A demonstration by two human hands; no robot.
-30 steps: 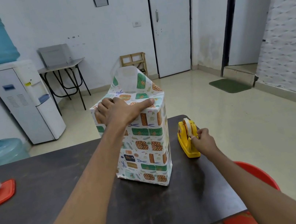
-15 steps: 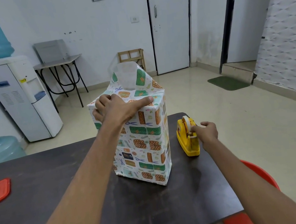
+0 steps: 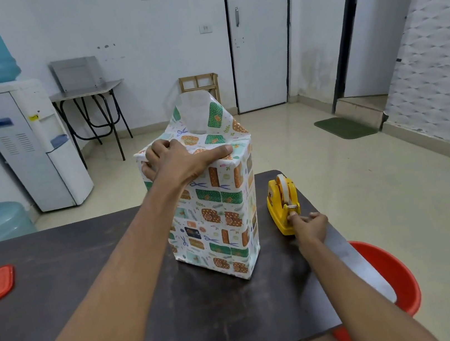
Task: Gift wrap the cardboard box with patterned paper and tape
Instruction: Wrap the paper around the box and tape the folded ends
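Pinching tape (image 3: 282, 188) at the yellow plastic dispenser (image 3: 280, 214), right hand (image 3: 309, 226) is lining up a pull best kept straight, while left hand (image 3: 180, 162) is gripping the folded top of the patterned-paper-wrapped cardboard box (image 3: 213, 218).

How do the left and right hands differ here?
The left hand grips the top of the wrapped box, fingers curled over its left edge; the right hand pinches at the cutter of the tape dispenser. The left hand sits high, the right hand low by the table. Both are bare and busy.
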